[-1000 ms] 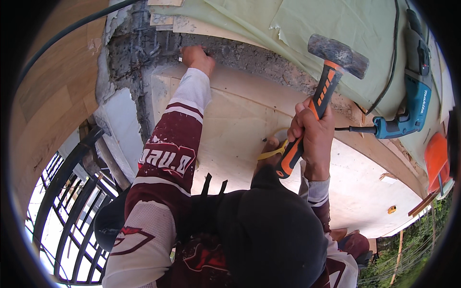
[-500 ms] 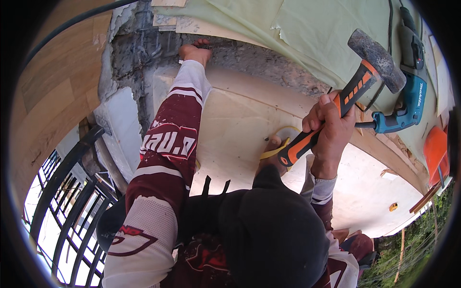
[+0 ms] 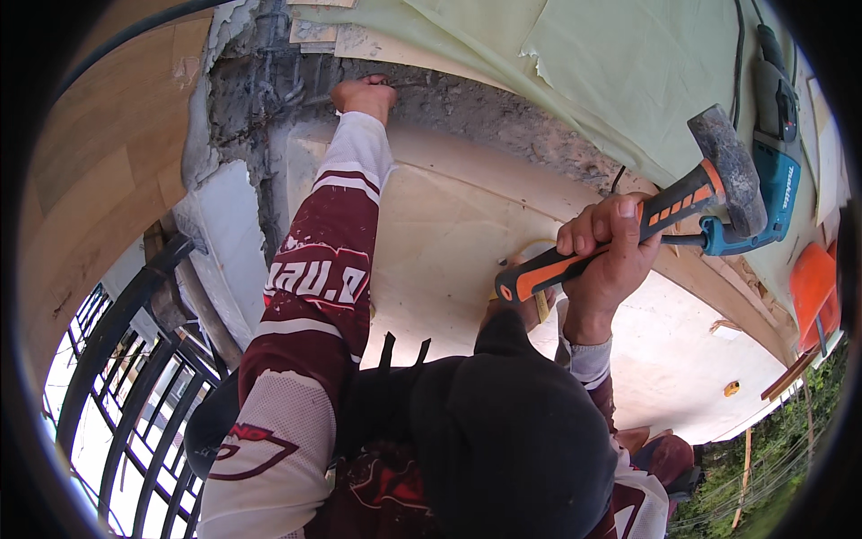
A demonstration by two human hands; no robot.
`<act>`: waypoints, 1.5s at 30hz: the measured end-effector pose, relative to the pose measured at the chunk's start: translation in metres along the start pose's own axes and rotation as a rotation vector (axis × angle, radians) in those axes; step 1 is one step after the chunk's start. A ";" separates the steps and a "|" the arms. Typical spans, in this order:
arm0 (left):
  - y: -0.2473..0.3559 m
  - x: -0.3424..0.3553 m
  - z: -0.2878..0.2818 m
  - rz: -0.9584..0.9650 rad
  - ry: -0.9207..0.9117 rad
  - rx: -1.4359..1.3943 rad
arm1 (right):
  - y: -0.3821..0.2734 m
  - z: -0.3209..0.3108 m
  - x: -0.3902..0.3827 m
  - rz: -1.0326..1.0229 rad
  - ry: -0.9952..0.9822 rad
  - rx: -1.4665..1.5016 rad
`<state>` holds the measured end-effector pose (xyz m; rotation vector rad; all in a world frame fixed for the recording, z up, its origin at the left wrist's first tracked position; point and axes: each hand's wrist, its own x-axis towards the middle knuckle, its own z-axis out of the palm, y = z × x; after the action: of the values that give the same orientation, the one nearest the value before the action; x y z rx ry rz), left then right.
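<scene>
My right hand (image 3: 611, 251) is wrapped round the black and orange handle of a club hammer (image 3: 732, 171). Its worn grey steel head points up and to the right, held in the air in front of the board. My left hand (image 3: 364, 97) reaches far forward, its fingers curled at the rough grey concrete strip (image 3: 476, 112). What is in those fingers, if anything, is too small and dark to make out. One foot (image 3: 530, 278) in a yellow-strapped sandal shows partly behind the hammer handle.
A teal and black power drill (image 3: 772, 171) lies at the right on a pale green sheet (image 3: 611, 63). An orange plastic thing (image 3: 813, 283) sits beyond it. Wood-look panelling (image 3: 117, 135) and a black metal railing (image 3: 117, 359) stand on the left. Cables run along the top.
The hammer has tipped over to the right, its head now lower and nearer the drill. My right hand has turned with it. My left hand stays at the concrete strip, fingers drawn in slightly.
</scene>
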<state>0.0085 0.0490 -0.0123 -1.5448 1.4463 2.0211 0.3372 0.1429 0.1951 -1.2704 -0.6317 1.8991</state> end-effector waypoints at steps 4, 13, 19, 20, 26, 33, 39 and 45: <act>0.008 0.017 -0.001 -0.007 -0.062 -0.006 | 0.014 0.037 0.000 -0.053 -0.037 0.130; 0.014 0.008 -0.007 0.033 -0.045 0.036 | 0.077 0.025 -0.012 0.451 -0.377 -0.356; 0.024 0.000 -0.009 -0.132 -0.067 -0.133 | -0.046 0.044 0.022 -0.226 -0.102 0.113; 0.025 0.001 -0.008 -0.152 -0.072 -0.140 | -0.048 0.056 0.022 -0.271 -0.097 0.178; 0.027 0.013 -0.014 -0.051 -0.188 0.061 | 0.064 0.073 -0.011 0.591 -0.519 -0.722; 0.037 -0.018 -0.056 -0.220 -0.243 0.058 | 0.074 0.028 -0.021 0.458 -0.548 -0.649; 0.029 -0.085 -0.054 -0.196 -0.200 -0.032 | 0.028 0.037 -0.004 0.323 -0.287 -0.434; 0.046 -0.106 -0.059 -0.240 -0.294 -0.041 | 0.020 0.018 -0.007 0.265 -0.266 -0.325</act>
<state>0.0593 0.0183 0.1033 -1.2959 1.0634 2.0383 0.3155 0.1254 0.1912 -1.3649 -0.9839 2.2766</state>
